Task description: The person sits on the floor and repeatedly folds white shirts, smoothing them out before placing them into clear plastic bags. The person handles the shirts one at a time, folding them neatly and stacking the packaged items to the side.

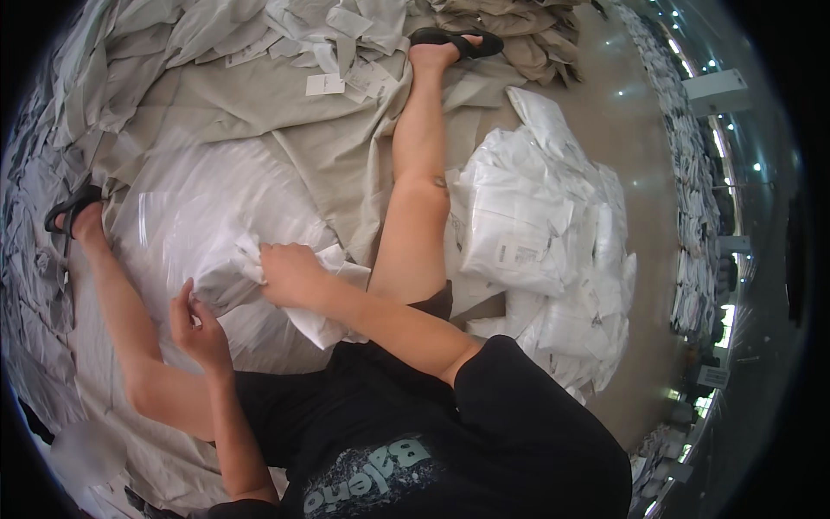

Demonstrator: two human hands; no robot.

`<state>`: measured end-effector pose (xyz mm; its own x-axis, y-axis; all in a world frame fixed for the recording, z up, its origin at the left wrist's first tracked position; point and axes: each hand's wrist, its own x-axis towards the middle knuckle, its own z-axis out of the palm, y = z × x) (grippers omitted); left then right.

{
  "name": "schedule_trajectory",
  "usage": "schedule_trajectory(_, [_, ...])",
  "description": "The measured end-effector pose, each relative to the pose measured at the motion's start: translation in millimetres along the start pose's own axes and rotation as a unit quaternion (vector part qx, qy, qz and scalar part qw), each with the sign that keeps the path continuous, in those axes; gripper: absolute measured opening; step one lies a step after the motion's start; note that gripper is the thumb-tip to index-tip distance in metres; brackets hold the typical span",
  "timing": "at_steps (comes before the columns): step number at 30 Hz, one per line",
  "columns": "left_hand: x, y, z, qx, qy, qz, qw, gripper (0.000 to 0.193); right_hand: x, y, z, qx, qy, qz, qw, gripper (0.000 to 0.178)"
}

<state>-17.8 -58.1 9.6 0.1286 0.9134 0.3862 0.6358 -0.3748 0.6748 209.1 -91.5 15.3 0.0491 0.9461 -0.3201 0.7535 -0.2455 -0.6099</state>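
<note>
I see: right hand (292,275) clamped on white cloth (226,284) | left hand (204,336), fingers loosely apart, by its edge | clear plastic (164,227) beneath | packaged garments (519,229) rightward

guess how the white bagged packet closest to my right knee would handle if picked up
The packet is probably slippery, since its clear wrapping shines. It looks soft and likely to sag, given its creased, puffy surface. Being flattish, it seems more apt to slide off the glossy packets underneath than roll.
</note>
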Motion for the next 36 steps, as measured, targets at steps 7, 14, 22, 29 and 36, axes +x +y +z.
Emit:
schedule_trajectory(7, [24.5, -0.5, -3.4, 0.074, -0.036, 0.125, 0.989, 0.047, 2.1, -14.2, 20.4, -0.007, -0.011, -0.042, 0.999, 0.038])
schedule_trajectory(14, [43.7, 6.4, -4.6, 0.146, -0.094, 0.288, 0.942, 0.054, 19.2, -5.5, 11.1, 0.128, 0.018, 0.008, 0.992, 0.032])
schedule_trajectory(22, [59.5, 36.3, 1.8, 0.134, -0.148, 0.415, 0.888, 0.060, 17.4, -11.6, 33.7, 0.193, 0.022, 0.009, 0.981, 0.046])
schedule_trajectory(29, [83.4, -19.2, -16.6, 0.109, -0.044, 0.134, 0.984, 0.022, 3.9, -19.3, 10.7, 0.608, -0.030, 0.032, 0.792, 0.054])
schedule_trajectory(36, [50.1, -6.2, -32.9, 0.069, -0.182, 0.154, 0.969, 0.020, 14.9, -13.5, 20.2, 0.651, 0.075, 0.001, 0.756, 0.052])
